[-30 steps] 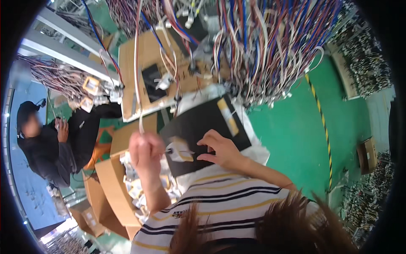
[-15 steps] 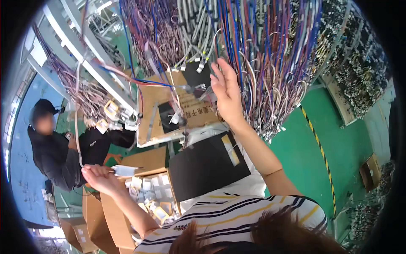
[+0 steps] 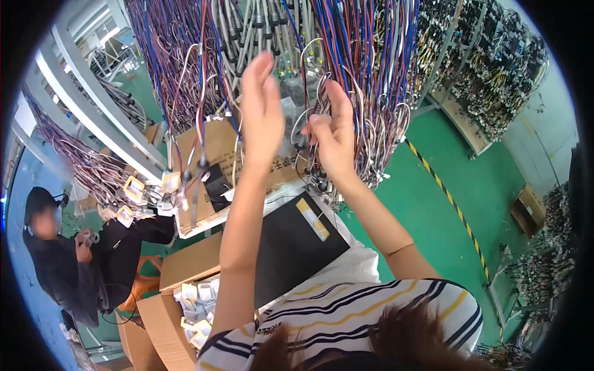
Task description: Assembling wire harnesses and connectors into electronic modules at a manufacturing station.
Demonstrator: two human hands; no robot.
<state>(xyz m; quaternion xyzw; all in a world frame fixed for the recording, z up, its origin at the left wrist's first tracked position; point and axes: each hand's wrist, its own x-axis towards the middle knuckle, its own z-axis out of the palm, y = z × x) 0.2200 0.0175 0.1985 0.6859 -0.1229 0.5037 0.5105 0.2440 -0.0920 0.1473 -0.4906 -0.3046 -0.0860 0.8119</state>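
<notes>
My left hand (image 3: 263,117) is raised in front of the hanging cables, fingers stretched upward and slightly blurred, with nothing visible in it. To its right, my right hand (image 3: 335,139) is beside a dense bundle of red, blue and white cables (image 3: 371,68). Its index finger points up and the other fingers are partly bent, apart from each other. A thin pale cable loop (image 3: 296,120) hangs next to its fingertips; whether they touch cannot be made out. Grey cables (image 3: 257,28) with black fittings hang behind and above my left hand.
Below the cables stands a cardboard box (image 3: 210,139), with a black board (image 3: 297,247) nearer me. An open carton (image 3: 164,321) holds white-and-yellow connector pieces (image 3: 197,303). White rack bars (image 3: 99,117) slant at left. A seated person (image 3: 62,253) works there. Cable racks (image 3: 482,80) stand right.
My left hand has swung from the lower left, where a pale cable ran down to it, up and right to the hanging cables. My right hand's fingers have bent. The view has shifted.
</notes>
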